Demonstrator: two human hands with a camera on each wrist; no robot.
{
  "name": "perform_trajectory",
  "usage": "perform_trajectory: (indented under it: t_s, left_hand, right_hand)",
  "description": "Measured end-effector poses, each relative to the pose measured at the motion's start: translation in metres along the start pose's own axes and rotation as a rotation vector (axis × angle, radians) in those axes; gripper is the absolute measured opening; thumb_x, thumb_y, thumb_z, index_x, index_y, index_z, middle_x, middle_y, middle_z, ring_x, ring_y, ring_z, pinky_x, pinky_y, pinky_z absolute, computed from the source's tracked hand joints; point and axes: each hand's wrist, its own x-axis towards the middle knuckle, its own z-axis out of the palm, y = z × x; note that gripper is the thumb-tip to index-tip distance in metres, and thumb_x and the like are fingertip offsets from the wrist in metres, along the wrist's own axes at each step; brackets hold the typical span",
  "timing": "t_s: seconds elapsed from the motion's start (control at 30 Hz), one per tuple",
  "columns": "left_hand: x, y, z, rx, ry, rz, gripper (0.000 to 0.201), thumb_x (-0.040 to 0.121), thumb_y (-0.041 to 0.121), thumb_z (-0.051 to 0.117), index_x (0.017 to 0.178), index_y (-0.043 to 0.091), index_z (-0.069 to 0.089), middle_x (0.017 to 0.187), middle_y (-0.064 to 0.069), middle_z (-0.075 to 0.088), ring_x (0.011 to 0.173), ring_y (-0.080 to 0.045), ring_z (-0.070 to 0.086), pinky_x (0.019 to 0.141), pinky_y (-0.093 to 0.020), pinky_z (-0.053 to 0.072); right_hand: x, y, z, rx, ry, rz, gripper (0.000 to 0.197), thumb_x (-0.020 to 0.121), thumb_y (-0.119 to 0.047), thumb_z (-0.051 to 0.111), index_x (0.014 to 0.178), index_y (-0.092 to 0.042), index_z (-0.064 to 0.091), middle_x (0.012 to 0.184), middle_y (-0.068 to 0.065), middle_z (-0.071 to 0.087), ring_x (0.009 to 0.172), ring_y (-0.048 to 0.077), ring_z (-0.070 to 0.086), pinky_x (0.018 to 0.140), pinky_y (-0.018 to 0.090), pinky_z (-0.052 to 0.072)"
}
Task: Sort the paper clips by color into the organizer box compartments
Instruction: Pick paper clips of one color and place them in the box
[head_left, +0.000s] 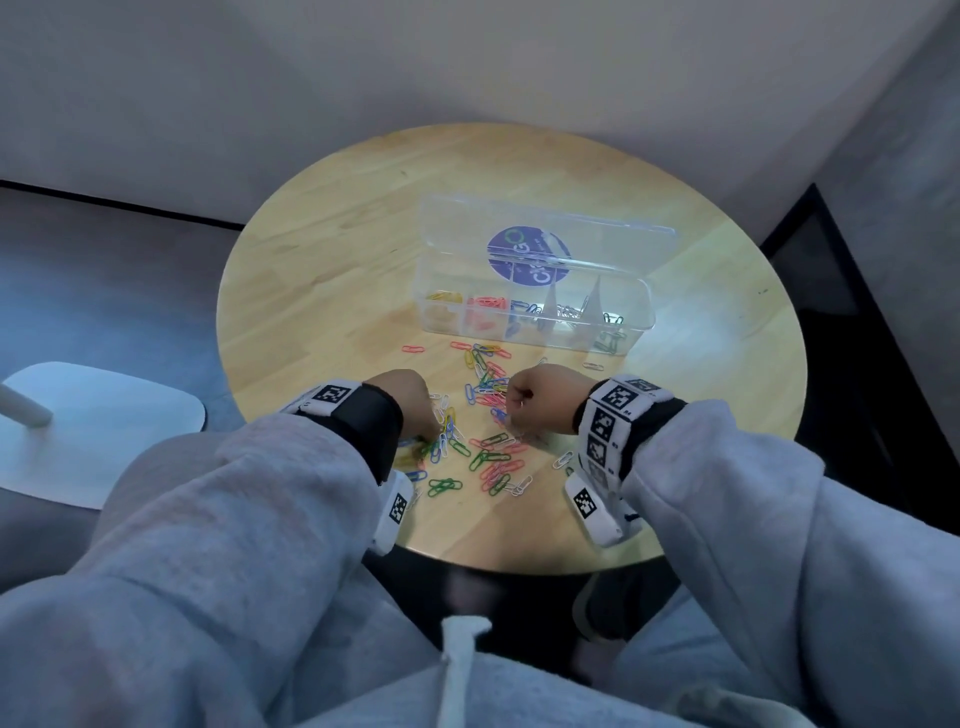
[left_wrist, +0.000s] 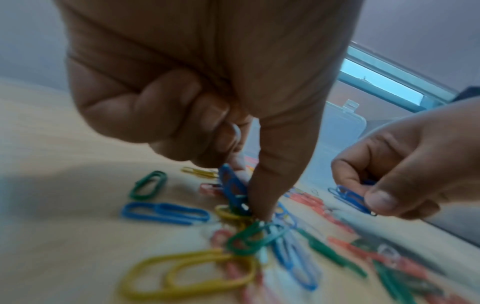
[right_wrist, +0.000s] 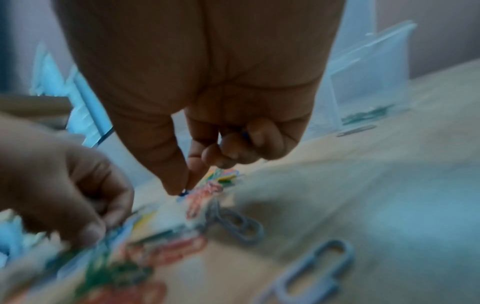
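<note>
A: What is the biggest thing in view?

B: The round wooden surface (head_left: 675, 415). Toward its far side stands the clear organizer box (head_left: 535, 312), lid open and leaning back, a purple sticker (head_left: 527, 257) on the lid. From the left its compartments hold yellow, red, blue, pale and green clips.

A: And the loose ones?

B: A scatter of paper clips (head_left: 488, 457) in mixed colours lies between the box and the person, on the near half of the surface. Both forearms, in grey sleeves (head_left: 249, 519), come in from the near edge, each wrist wearing a band with black-and-white markers.

A: How is the left hand set?

B: The left hand (head_left: 402, 400) is knuckles up over the left part of the scatter. In the left wrist view (left_wrist: 207, 92) its thumb points straight down into the heap and the other fingers are curled; a blue paper clip (left_wrist: 233, 189) stands pinched between thumb and fingertip, right at the grip, touching the clips below.

A: The right?

B: The right hand (head_left: 545, 397) sits just beside it, fingers also curled under. The left wrist view shows it (left_wrist: 415, 164) pinching another blue clip (left_wrist: 350, 198) between thumb and forefinger, raised a little off the surface. In its own wrist view (right_wrist: 207, 82) the grip is pressed together on a small blue end (right_wrist: 183, 193), above blurred red clips.
</note>
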Motion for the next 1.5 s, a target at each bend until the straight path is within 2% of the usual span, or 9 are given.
perform_trajectory:
  t_s: [0.1,0.27,0.5,0.7,0.77,0.87,1.0,1.27,1.5]
  left_hand:
    - [-0.003,-0.002,-0.008,-0.164,-0.022,0.033,0.009,0.081,0.018,0.065,0.075,0.015,0.060,0.063,-0.002,0.052,0.060,-0.019,0.045,0.055,-0.021,0.035]
    - [-0.005,-0.007,-0.021,-0.669,-0.166,0.026,0.019,0.086,0.012,0.064,0.070,0.013,0.054,0.058,-0.002,0.036,0.050,-0.016,0.025,0.048,-0.020,0.024]
    - [-0.010,-0.005,-0.027,-1.228,-0.147,-0.035,0.021,0.091,0.003,0.044,0.071,0.007,0.049,0.070,-0.008,0.054,0.038,-0.007,0.050,0.039,-0.013,0.042]
    - [-0.016,-0.010,-0.036,-1.500,-0.197,-0.027,0.027,0.090,-0.001,0.035,0.069,0.003,0.051,0.070,-0.013,0.060,0.041,-0.010,0.059,0.042,-0.014,0.050]
    - [-0.017,-0.010,-0.036,-1.510,-0.196,-0.017,0.022,0.091,-0.001,0.039,0.073,0.004,0.050,0.066,-0.015,0.065,0.044,-0.013,0.063,0.044,-0.016,0.053]
    - [-0.018,-0.008,-0.033,-1.423,-0.218,-0.003,0.016,0.094,-0.002,0.036,0.085,0.004,0.048,0.082,-0.020,0.065,0.057,-0.021,0.069,0.054,-0.024,0.059]
    - [-0.014,-0.006,-0.026,-1.274,-0.221,0.000,0.030,0.092,-0.015,0.025,0.088,0.006,0.046,0.090,-0.020,0.062,0.078,-0.025,0.064,0.053,-0.024,0.058]
    - [-0.011,0.002,-0.018,-1.192,-0.199,0.020,0.028,0.092,-0.016,0.038,0.083,0.009,0.049,0.082,-0.014,0.061,0.053,-0.012,0.068,0.056,-0.023,0.057]
    - [-0.010,0.002,-0.025,-1.082,-0.120,0.036,0.029,0.092,-0.011,0.041,0.083,0.013,0.053,0.061,-0.002,0.069,0.059,-0.009,0.067,0.063,-0.025,0.054]
  right_hand:
    - [-0.002,0.004,-0.008,0.167,-0.021,0.058,0.022,0.083,-0.015,0.059,0.064,-0.020,0.049,0.066,-0.005,0.051,0.062,0.013,0.047,0.057,0.021,0.038]
    - [-0.003,0.012,-0.010,0.535,-0.048,0.102,0.029,0.082,-0.003,0.062,0.060,-0.013,0.047,0.068,0.005,0.059,0.056,0.013,0.048,0.056,0.022,0.041]
    - [-0.003,0.014,-0.003,1.007,-0.039,0.122,0.034,0.086,0.014,0.038,0.086,-0.014,0.057,0.057,0.006,0.054,0.044,0.010,0.046,0.041,0.017,0.036]
    - [-0.008,0.016,-0.006,1.128,-0.125,0.179,0.036,0.087,0.008,0.023,0.080,-0.007,0.055,0.068,0.007,0.044,0.050,0.013,0.041,0.041,0.016,0.036]
    - [-0.007,0.016,-0.005,1.114,-0.131,0.189,0.037,0.088,0.010,0.023,0.082,-0.007,0.055,0.070,0.007,0.046,0.051,0.012,0.042,0.039,0.015,0.037]
    - [-0.007,0.014,-0.004,1.090,-0.127,0.177,0.035,0.090,0.015,0.029,0.083,-0.008,0.055,0.069,0.008,0.048,0.047,0.010,0.049,0.038,0.014,0.040]
    - [-0.008,0.014,-0.002,1.110,-0.091,0.184,0.032,0.091,0.015,0.033,0.082,-0.007,0.054,0.070,0.009,0.050,0.054,0.014,0.050,0.041,0.015,0.045]
    - [-0.011,0.008,-0.005,1.057,-0.068,0.185,0.032,0.089,0.014,0.032,0.077,-0.006,0.053,0.069,0.009,0.049,0.055,0.015,0.046,0.040,0.014,0.042]
    - [-0.015,0.007,-0.006,1.024,-0.052,0.216,0.033,0.089,0.014,0.028,0.075,-0.006,0.050,0.070,0.010,0.047,0.056,0.016,0.045,0.039,0.015,0.041]
